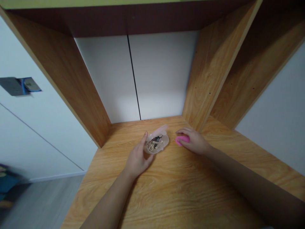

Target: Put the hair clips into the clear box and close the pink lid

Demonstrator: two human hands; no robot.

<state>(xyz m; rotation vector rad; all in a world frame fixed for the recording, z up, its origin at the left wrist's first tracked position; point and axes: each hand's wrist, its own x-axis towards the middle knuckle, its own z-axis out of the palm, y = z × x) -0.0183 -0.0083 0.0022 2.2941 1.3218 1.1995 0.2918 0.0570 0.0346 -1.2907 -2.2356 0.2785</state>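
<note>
A small clear plastic case [164, 145] sits on the wooden desktop with its pinkish lid [158, 131] raised. Inside it lie small metal pieces [154, 143], among them something dark and something with gold-coloured loops; their exact kind is too small to tell. My left hand [137, 160] grips the case from its left side, fingers behind and thumb in front. To the right of the case, my right hand [194, 142] is closed around a flat, rounded pink object [180, 140]. Part of that object is hidden under the fingers, and I cannot make out its kind.
The wooden desktop [166, 194] runs under both forearms. Upright wooden panels stand at the left [57, 63] and right [209, 73], with a white back panel [162, 73] between them and a shelf above. An uncovered wall socket box [21, 86] is at far left.
</note>
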